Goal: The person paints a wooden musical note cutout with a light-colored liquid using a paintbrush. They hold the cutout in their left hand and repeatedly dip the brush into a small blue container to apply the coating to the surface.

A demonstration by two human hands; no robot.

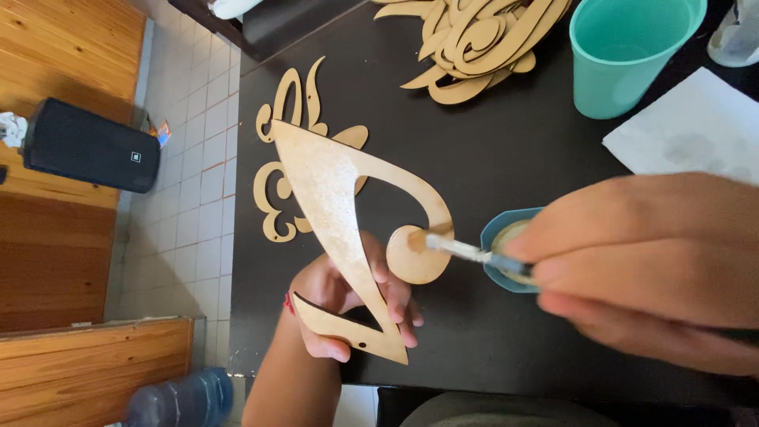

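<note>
My left hand (340,304) holds a flat wooden cutout (336,205) shaped like a curved number, lifted over the black table (522,150). Part of the cutout's surface looks whitish and coated. My right hand (640,265) grips a small paintbrush (466,251), its tip touching the round end of the cutout (415,253). Just under the brush and partly hidden by my right hand sits a small blue dish (496,237) of pale liquid.
Another ornate wooden cutout (288,170) lies flat on the table behind the held piece. A stack of similar cutouts (474,43) is at the far edge, beside a teal plastic cup (624,55) and white paper (692,126). A black speaker (87,146) and a water bottle (178,399) are on the floor.
</note>
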